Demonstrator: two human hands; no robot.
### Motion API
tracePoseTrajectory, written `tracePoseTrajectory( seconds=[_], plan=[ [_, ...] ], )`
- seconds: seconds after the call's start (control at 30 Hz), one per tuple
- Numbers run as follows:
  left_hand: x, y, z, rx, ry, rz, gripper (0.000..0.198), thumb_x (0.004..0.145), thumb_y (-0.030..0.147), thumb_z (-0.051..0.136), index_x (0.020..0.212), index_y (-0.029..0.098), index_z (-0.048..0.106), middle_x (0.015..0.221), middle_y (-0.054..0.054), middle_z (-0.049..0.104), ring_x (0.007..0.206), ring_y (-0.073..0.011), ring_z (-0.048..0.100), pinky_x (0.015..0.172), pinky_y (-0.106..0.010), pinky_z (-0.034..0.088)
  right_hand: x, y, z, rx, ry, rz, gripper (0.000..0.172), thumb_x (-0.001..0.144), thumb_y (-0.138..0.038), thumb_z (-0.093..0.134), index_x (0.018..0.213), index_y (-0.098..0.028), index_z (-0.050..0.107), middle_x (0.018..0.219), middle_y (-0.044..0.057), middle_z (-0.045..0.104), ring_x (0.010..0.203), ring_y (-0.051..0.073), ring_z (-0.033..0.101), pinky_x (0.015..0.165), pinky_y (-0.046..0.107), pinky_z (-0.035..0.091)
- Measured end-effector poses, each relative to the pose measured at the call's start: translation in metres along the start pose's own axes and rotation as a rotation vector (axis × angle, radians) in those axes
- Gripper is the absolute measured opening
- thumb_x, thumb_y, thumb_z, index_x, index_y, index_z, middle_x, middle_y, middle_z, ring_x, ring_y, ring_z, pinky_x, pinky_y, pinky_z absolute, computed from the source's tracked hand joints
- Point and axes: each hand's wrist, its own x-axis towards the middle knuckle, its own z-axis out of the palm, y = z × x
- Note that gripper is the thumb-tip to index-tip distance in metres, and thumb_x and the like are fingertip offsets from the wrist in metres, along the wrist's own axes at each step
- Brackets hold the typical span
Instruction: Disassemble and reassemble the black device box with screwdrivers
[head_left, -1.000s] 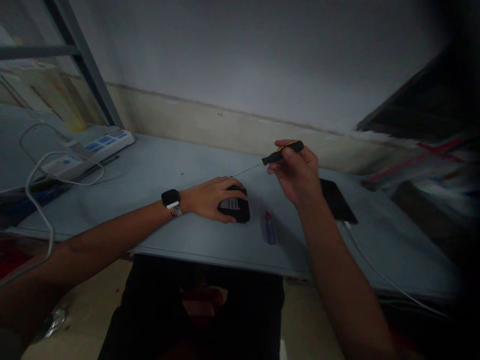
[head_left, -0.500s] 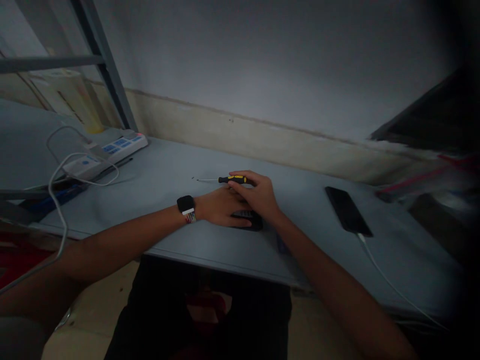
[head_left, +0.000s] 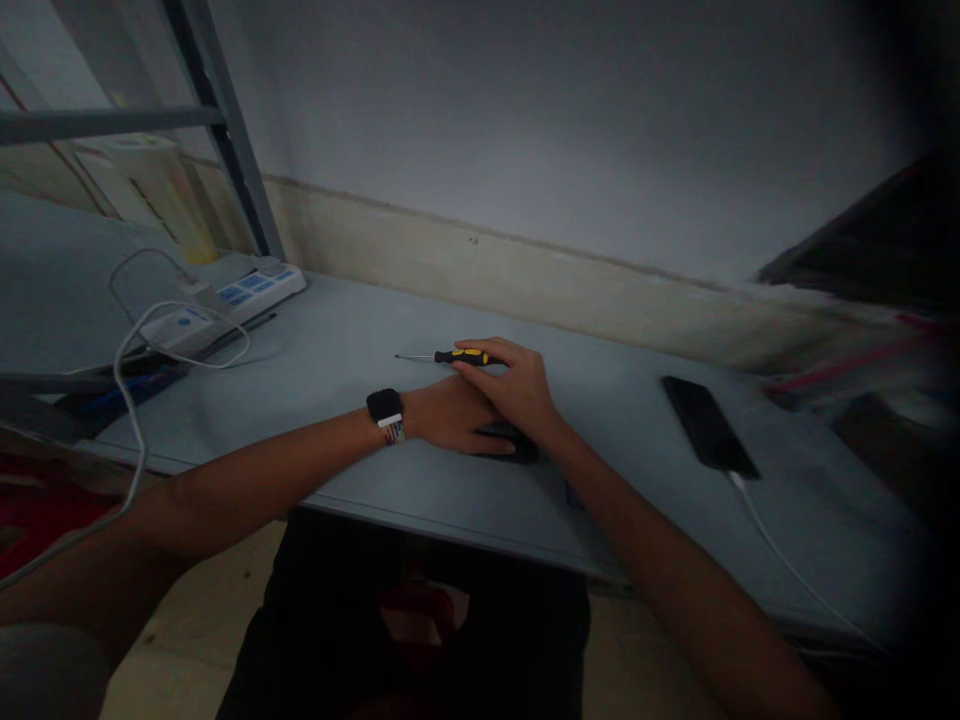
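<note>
My right hand (head_left: 517, 385) pinches the black and yellow handle of a screwdriver (head_left: 465, 357) between thumb and fingers. Its thin shaft points left, low over the table or on it; which of the two I cannot tell. Below and partly behind that hand, my left hand (head_left: 450, 412) grips a flat black device (head_left: 514, 447), thumb along its near side. Most of the device and the left fingertips are hidden, so its kind is unclear. A dark watch is strapped on my left wrist.
A black phone (head_left: 709, 425) with a white cable lies to the right on the grey table (head_left: 337, 330). At the left are a white power strip (head_left: 259, 290), looping white cable (head_left: 124, 370) and a metal frame post (head_left: 232, 130). The wall (head_left: 525, 150) rises behind.
A small dark speck left of the screwdriver's tip no longer shows. The view has shifted slightly; both hands keep nearly the same pose, with the screwdriver still in the right one.
</note>
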Motion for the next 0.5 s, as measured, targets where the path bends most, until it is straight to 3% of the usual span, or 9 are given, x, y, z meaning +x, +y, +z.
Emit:
tracePoseTrajectory(
  seconds=[0.3, 0.5],
  plan=[
    [-0.001, -0.003, 0.000, 0.012, -0.008, 0.000, 0.047, 0.108, 0.048, 0.061, 0.136, 0.013, 0.075, 0.140, -0.020, 0.075, 0.135, -0.0352, 0.069, 0.120, -0.055, 0.051, -0.002, -0.003, -0.002, 0.060, 0.028, 0.027, 0.020, 0.090, -0.031, 0.084, 0.109, -0.026, 0.087, 0.113, 0.007, 0.086, 0.104, 0.026, 0.079, 0.099, 0.043, 0.062],
    [-0.002, -0.010, -0.006, -0.018, 0.047, -0.030, 0.044, 0.106, 0.049, 0.066, 0.139, 0.020, 0.073, 0.148, -0.016, 0.070, 0.139, -0.0332, 0.065, 0.122, -0.053, 0.048, 0.004, 0.007, -0.014, 0.207, 0.088, 0.119, 0.028, 0.086, -0.035, 0.087, 0.110, -0.022, 0.087, 0.112, 0.008, 0.086, 0.096, 0.022, 0.078, 0.091, 0.038, 0.063]
  ],
)
